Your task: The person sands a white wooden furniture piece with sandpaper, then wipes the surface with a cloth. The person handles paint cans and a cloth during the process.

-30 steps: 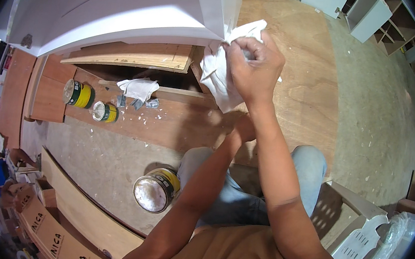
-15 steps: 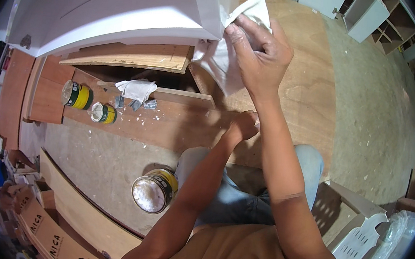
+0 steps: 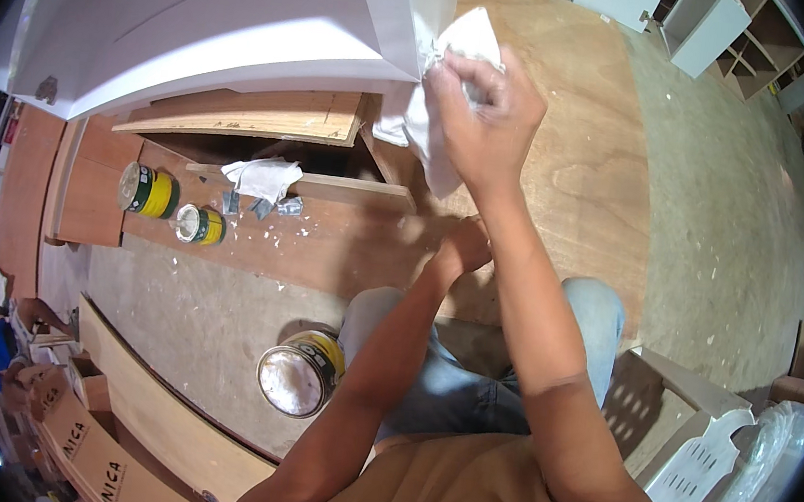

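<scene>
My right hand (image 3: 494, 124) pinches a white cloth (image 3: 437, 143) against the right edge of a white cabinet panel (image 3: 251, 14). The cloth's top sticks up above my fingers and its lower end hangs past the panel's corner. Lower down, my left hand (image 3: 466, 245) is curled closed over the plywood. My right forearm partly covers its fingers, so I cannot make out what they hold, if anything. Under the panel, a second white cloth (image 3: 262, 178) lies draped over a wooden rail (image 3: 350, 189), with small grey pieces (image 3: 261, 206) beside it.
Two yellow-and-green cans (image 3: 149, 190) stand on the plywood to the left, and a larger can (image 3: 293, 381) is by my left knee. Wooden boards (image 3: 174, 403) and cardboard boxes (image 3: 101, 464) lie lower left. A white slotted plastic piece (image 3: 696, 463) is at lower right; cabinets (image 3: 751, 43) stand far right.
My right hand has shifted slightly left and down along the panel's edge, and the cloth has bunched and moved with it. My left hand has barely moved.
</scene>
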`<control>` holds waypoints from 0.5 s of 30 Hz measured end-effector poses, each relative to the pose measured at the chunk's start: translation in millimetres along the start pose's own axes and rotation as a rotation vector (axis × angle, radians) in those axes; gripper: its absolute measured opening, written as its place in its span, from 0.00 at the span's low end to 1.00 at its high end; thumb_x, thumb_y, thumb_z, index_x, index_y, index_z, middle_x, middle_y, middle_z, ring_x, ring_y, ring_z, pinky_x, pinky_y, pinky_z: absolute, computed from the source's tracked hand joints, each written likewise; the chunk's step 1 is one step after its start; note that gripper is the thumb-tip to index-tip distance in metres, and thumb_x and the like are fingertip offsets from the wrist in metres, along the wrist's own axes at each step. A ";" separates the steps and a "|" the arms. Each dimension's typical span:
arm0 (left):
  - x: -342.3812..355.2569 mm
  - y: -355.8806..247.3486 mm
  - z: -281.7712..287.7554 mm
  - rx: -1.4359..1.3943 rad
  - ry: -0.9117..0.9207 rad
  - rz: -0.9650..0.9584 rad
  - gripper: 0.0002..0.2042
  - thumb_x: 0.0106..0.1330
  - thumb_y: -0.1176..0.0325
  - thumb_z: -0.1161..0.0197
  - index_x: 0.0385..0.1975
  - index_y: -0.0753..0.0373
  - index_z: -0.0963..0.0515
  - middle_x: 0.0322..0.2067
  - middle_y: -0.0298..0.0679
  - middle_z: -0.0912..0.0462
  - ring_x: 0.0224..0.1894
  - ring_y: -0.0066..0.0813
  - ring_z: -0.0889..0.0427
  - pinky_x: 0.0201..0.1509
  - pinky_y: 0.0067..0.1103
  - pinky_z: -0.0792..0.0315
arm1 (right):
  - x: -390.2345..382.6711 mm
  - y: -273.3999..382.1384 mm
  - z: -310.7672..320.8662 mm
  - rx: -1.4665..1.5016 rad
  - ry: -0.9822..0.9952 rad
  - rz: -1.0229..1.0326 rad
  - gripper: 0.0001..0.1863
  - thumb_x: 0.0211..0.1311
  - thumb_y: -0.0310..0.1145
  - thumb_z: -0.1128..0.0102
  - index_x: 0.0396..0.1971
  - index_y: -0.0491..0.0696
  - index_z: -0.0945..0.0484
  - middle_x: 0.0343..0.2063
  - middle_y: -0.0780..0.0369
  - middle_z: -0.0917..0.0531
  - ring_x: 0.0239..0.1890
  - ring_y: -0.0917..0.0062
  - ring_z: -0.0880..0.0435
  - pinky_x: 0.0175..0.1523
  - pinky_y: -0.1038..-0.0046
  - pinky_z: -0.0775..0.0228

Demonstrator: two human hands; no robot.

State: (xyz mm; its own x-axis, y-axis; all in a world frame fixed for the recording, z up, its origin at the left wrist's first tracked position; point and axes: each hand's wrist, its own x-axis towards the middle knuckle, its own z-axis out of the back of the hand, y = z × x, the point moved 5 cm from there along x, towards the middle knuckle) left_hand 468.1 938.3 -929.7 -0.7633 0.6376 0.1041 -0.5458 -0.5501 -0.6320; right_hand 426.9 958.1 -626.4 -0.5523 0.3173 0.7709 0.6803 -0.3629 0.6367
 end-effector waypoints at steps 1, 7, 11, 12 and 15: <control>-1.3 2.4 -2.4 -0.042 0.037 0.080 0.19 0.63 0.58 0.46 0.47 0.64 0.21 0.48 0.52 0.19 0.49 0.50 0.20 0.54 0.37 0.27 | 11.9 7.2 -0.3 -0.019 0.009 0.047 0.06 0.50 0.25 0.32 0.29 0.42 0.14 0.24 0.61 0.21 0.27 0.77 0.23 0.32 0.76 0.33; -4.0 -15.8 22.6 -0.424 -0.066 0.302 0.20 0.64 0.55 0.47 0.45 0.65 0.20 0.47 0.53 0.18 0.50 0.49 0.20 0.55 0.37 0.27 | -14.4 -18.5 3.8 -0.068 0.065 0.046 0.06 0.52 0.24 0.33 0.31 0.42 0.14 0.24 0.61 0.22 0.25 0.79 0.23 0.31 0.78 0.33; 1.3 -17.8 19.2 -0.190 0.010 0.224 0.19 0.64 0.54 0.46 0.42 0.63 0.18 0.44 0.53 0.17 0.48 0.50 0.18 0.53 0.38 0.26 | 8.2 0.4 0.7 -0.078 0.043 0.122 0.06 0.50 0.25 0.32 0.30 0.42 0.14 0.22 0.61 0.24 0.24 0.79 0.24 0.29 0.78 0.34; 2.7 -15.5 12.7 -0.104 0.062 0.212 0.19 0.64 0.55 0.45 0.42 0.64 0.18 0.44 0.53 0.17 0.47 0.50 0.18 0.52 0.38 0.26 | 10.3 1.5 0.5 -0.079 0.039 0.137 0.06 0.50 0.25 0.32 0.30 0.42 0.14 0.22 0.61 0.24 0.24 0.79 0.24 0.29 0.78 0.34; 6.8 -7.9 -6.2 0.103 0.281 0.223 0.19 0.63 0.55 0.44 0.42 0.64 0.18 0.45 0.53 0.17 0.47 0.49 0.18 0.52 0.38 0.25 | 3.4 -2.0 1.7 -0.147 0.049 0.120 0.06 0.50 0.24 0.32 0.30 0.42 0.15 0.23 0.61 0.22 0.24 0.79 0.23 0.29 0.78 0.33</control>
State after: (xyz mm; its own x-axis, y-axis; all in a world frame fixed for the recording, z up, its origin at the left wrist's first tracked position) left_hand 469.3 950.3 -928.8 -0.7504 0.6112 -0.2517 -0.4195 -0.7347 -0.5332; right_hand 424.5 961.4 -625.1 -0.4964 0.2221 0.8392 0.6673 -0.5208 0.5325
